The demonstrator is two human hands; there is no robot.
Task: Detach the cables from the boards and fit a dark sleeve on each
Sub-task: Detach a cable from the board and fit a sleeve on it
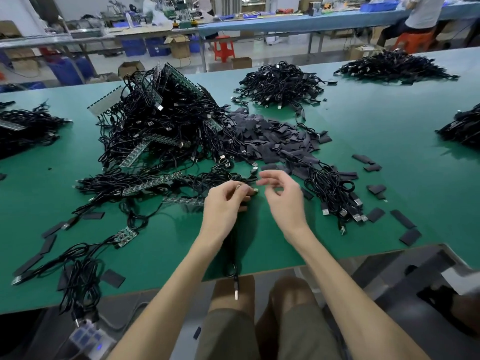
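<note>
My left hand (225, 201) pinches the end of a black cable (235, 268) whose USB plug hangs over the table's near edge. A small board end pokes out at its fingertips. My right hand (281, 194) hovers just to the right, fingers loosely curled and blurred, holding nothing that I can see. A big tangle of cables still on green board strips (161, 126) rises behind and to the left. Loose dark sleeves (275, 139) lie heaped behind my hands. A bundle of cables (335, 196) lies right of my right hand.
The green table (389, 141) carries further cable piles at back centre (280, 84), back right (394, 66), far right (465, 128) and far left (23, 126). Stray sleeves dot the right and left front. A person sits at a far bench (420, 14).
</note>
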